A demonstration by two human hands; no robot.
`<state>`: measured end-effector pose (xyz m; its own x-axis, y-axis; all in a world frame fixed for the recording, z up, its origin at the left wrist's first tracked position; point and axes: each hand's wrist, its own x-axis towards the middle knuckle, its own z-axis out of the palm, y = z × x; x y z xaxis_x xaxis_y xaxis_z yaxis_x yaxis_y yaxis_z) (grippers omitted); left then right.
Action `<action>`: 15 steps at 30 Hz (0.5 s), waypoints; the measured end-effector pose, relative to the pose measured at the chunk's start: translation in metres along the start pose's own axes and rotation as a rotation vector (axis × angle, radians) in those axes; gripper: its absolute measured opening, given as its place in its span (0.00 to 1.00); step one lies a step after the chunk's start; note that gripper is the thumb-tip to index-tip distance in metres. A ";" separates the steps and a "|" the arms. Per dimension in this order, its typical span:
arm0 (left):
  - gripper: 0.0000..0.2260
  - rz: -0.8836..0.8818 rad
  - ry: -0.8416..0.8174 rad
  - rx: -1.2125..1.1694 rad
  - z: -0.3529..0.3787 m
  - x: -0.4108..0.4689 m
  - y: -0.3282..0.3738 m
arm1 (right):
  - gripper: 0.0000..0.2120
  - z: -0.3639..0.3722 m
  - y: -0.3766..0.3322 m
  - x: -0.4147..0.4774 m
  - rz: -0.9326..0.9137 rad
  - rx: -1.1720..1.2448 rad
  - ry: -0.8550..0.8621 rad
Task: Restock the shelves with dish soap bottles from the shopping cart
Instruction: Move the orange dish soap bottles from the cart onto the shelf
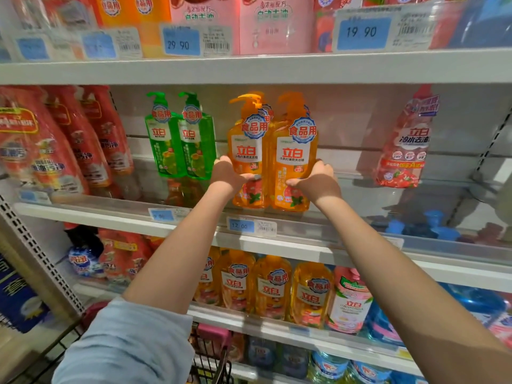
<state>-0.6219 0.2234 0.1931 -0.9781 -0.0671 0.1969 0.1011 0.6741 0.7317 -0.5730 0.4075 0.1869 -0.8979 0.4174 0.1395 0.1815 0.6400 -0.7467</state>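
Dish soap bottles (248,159), two orange ones, held side by side at the middle shelf (110,216).

Both are glossy, see-through orange plastic with a narrow waist, a curved pump top and a round blue-and-white sticker at the neck. They stand upright and touch each other. Our left hand (230,176) clamps the outer side of the left one and our right hand (315,181) the outer side of the right one; each thumb lies across the front below the label, with the fingers curled behind. Their bases sit behind the clear front rail (346,225), and we cannot tell whether they rest on the board. Green pump bottles (180,139) stand just to the left, and a red pouch (404,151) hangs well to the right. White metal shelving carries blue price tags (241,225); a wire shopping cart (213,356) is below our arms.
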 end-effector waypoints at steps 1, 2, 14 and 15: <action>0.35 -0.006 0.000 -0.012 0.001 0.001 0.000 | 0.34 0.000 0.000 0.000 0.002 -0.002 0.002; 0.35 -0.008 0.005 -0.017 0.002 0.002 -0.001 | 0.33 0.001 -0.001 0.000 0.003 0.000 0.002; 0.29 -0.002 0.022 0.036 0.005 0.003 0.001 | 0.28 0.006 -0.007 -0.002 0.032 -0.026 0.021; 0.29 -0.007 0.012 0.034 0.006 0.004 0.001 | 0.28 0.006 -0.008 -0.002 0.037 -0.029 0.024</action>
<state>-0.6263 0.2282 0.1909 -0.9764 -0.0810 0.2000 0.0876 0.6982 0.7105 -0.5749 0.3975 0.1881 -0.8807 0.4560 0.1280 0.2261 0.6423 -0.7323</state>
